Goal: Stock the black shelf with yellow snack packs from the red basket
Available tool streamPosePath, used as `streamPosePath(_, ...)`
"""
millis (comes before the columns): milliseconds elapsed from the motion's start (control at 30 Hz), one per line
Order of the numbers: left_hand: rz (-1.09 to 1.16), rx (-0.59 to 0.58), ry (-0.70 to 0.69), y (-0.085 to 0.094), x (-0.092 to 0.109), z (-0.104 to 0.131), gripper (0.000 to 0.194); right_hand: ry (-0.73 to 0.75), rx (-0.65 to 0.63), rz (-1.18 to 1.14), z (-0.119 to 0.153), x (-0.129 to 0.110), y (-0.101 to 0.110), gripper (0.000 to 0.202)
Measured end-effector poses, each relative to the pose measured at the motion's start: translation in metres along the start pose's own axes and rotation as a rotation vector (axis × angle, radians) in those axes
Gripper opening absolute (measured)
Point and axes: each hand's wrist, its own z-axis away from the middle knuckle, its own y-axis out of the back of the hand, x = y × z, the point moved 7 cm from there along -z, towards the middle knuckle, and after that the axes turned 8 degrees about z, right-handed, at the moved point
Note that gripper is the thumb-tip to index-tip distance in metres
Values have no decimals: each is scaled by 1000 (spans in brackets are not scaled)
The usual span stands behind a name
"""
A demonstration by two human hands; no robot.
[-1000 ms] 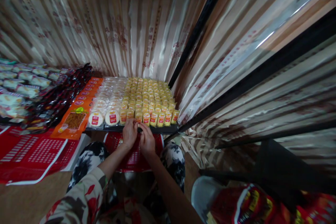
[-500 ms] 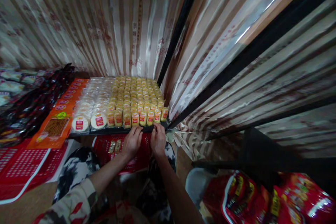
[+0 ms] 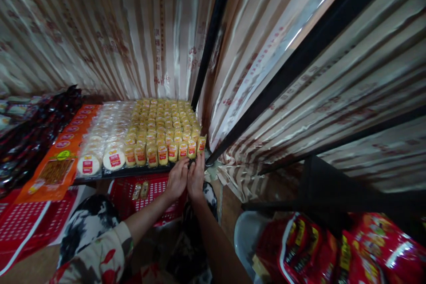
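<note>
Rows of small yellow wrapped cakes [image 3: 162, 153] with red labels stand upright on a black shelf [image 3: 133, 171]. My right hand [image 3: 196, 179] is at the front right corner, its fingers stretched up against the end cake [image 3: 201, 143]. Close beside it, my left hand [image 3: 178, 179] reaches to the shelf's front edge, fingers extended below the front row. I see nothing held in either hand, though the fingertips are partly hidden. In a red basket [image 3: 156, 195] under the shelf lie two small wrapped pieces [image 3: 140, 190].
Round white wrapped cakes [image 3: 114, 159], an orange snack packet [image 3: 60, 164] and dark packets [image 3: 36, 137] lie to the left on the shelf. A black post [image 3: 213, 35] and striped curtains [image 3: 173, 31] stand behind. Red snack bags [image 3: 313, 248] fill the lower right.
My hands have come together and moved toward the right end of the front row. My right fingers have straightened up against the end cake. The view has shifted slightly right.
</note>
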Motion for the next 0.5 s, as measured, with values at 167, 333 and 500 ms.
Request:
streamPosePath(167,150,-50,130,-15,-4,-4,47,47,-5,-63,-10,5,-4,50)
streamPosePath(333,197,-36,159,-21,-6,-2,51,40,-13,-108,-15,6,0,47)
streamPosePath(500,215,2,164,-22,-5,-1,53,2,-18,-110,-18,9,-1,46)
